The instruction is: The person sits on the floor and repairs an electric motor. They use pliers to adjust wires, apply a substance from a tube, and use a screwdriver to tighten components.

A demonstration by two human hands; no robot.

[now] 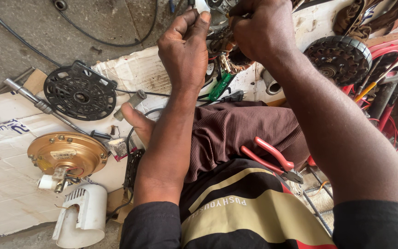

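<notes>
Now both my hands work at a wound motor coil [224, 50] held up over my lap: my left hand [185, 48] pinches its edge, my right hand [254, 27] clenches around its top. Its gold housing [65, 154] and black grille [80, 91] lie apart on the cardboard [5, 184], so the fan is stripped down and nothing is reassembled yet.

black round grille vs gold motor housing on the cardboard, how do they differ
The black round grille is flat, openwork and dark; the gold motor housing is domed, solid and shiny. The grille lies farther from the person, the housing nearer, beside a white plastic cover. Both are round and rest on the cardboard.
</notes>
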